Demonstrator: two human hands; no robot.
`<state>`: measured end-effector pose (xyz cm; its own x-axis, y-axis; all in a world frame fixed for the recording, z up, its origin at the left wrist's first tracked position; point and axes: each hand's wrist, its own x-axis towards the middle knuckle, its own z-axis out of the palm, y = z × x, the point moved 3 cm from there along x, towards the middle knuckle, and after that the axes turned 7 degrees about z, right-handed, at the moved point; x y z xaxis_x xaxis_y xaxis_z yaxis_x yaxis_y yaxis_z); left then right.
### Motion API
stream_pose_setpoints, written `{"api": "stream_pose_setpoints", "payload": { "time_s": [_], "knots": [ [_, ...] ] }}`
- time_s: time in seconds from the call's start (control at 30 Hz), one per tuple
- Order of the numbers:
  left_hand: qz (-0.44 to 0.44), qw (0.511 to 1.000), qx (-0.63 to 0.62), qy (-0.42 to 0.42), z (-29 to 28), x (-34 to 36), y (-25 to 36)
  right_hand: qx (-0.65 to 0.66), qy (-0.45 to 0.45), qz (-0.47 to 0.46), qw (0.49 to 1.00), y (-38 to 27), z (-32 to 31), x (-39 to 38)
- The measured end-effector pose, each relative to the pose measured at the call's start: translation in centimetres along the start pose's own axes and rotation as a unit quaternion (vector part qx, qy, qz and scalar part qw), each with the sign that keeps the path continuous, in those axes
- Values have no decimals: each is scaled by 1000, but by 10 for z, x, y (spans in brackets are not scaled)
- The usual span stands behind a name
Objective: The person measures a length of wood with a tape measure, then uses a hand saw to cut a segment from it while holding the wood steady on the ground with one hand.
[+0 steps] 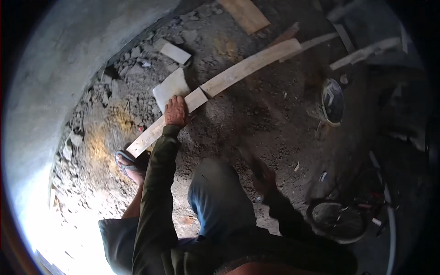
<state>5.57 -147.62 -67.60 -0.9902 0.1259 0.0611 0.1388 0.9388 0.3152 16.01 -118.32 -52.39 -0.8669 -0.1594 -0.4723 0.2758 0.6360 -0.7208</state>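
My left hand point(175, 111) presses down on a short wooden board point(145, 140), its fingers reaching over the far edge. The board's near end meets my sandalled foot point(128, 166). A pale block point(173, 87) lies beside the board by my fingers. Just past the board's far end, a longer wooden plank point(250, 65) runs on in nearly the same line, a thin dark gap between them. My right hand point(264, 179) is low on the right, dim and smeared by motion. It is closed on a dark, long tool point(250, 158) whose kind I cannot make out.
A smaller block point(176, 53) and a wide board point(246, 15) lie farther off on rubble-strewn dirt. A bucket point(332, 101) stands at the right. Nearer are a round pan point(337, 221) and a pale pipe point(389, 211). A concrete wall point(59, 78) curves along the left.
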Motion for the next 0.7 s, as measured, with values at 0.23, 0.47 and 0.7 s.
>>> {"api": "stream_pose_setpoints", "payload": {
  "time_s": [0.23, 0.47, 0.7],
  "knots": [
    [3, 998, -60, -31, -8, 5, 9, -3, 20, -31, 999, -8, -1, -2],
    [18, 999, -32, -7, 8, 15, 18, 65, -43, 70, 995, -22, 0, 52],
    [20, 1000, -12, 7, -8, 8, 11, -21, 59, -69, 996, 21, -19, -50]
  ]
}}
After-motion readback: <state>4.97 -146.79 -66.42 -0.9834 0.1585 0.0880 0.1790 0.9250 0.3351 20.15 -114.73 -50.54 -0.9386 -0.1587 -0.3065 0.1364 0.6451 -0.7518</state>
